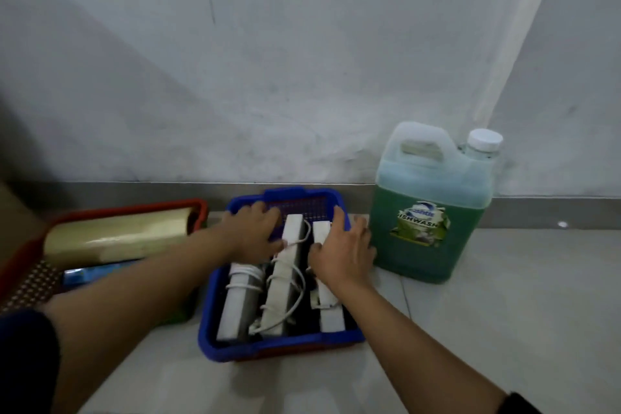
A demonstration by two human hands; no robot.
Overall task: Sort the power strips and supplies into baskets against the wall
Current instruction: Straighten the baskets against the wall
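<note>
Power strips (285,276) in blue basket (215,336), near wall, both hands on them.

Left to right: red basket (198,203) with paper roll (114,239) and a blue packet (97,274), touching blue basket; left hand (255,235) flat at far end, fingers spread loosely over first strip; three white strips standing on edge, side by side, cords wound round two; right hand (342,252) spread on rightmost strip, gripping nothing; green dishwash jug (433,212) just beside. Probably light, stiff, smooth plastic; loose cord loops likely to snag. Best taken across the body, cord pinned under thumb, never by the cord.
</note>
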